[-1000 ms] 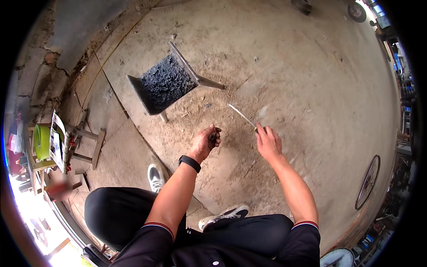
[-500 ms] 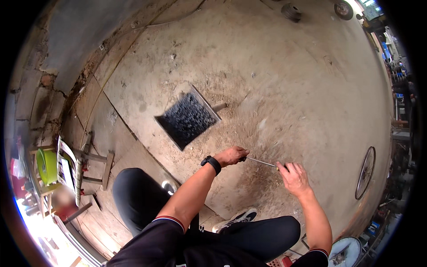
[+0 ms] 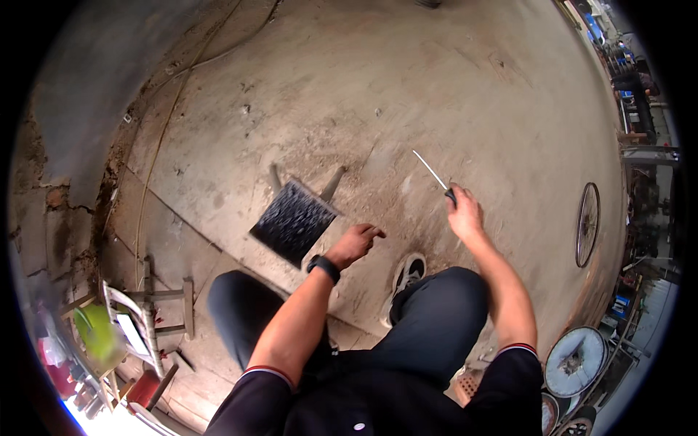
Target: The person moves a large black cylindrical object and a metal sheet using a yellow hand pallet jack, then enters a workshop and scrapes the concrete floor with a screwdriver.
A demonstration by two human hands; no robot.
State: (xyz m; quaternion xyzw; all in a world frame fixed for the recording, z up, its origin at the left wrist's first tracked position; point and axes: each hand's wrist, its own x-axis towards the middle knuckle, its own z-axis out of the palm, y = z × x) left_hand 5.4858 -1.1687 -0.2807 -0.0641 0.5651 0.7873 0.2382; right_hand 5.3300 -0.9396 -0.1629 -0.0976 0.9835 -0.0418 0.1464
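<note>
The right hand (image 3: 465, 215) was closed around the dark handle of a screwdriver (image 3: 433, 174), whose thin bright shaft pointed up and away to the left, over the bare concrete floor (image 3: 451, 87). The tip hung clear of anything. The left hand (image 3: 355, 243) held nothing: its fingers were loosely curled, with the forefinger pointing right, and a black watch (image 3: 323, 268) sat on the wrist. Just left of that hand lay a dustpan (image 3: 294, 221) tilted on the floor, its tray full of dark grit, with a handle sticking out at the upper right. Below and between the two hands, a shoe (image 3: 407, 275) rested on the floor, with dark trousers over the bent knees. Well off to the right, a wheel (image 3: 586, 224) stood at the edge of the floor. At the lower left stood a small wooden stool (image 3: 166, 299).
</note>
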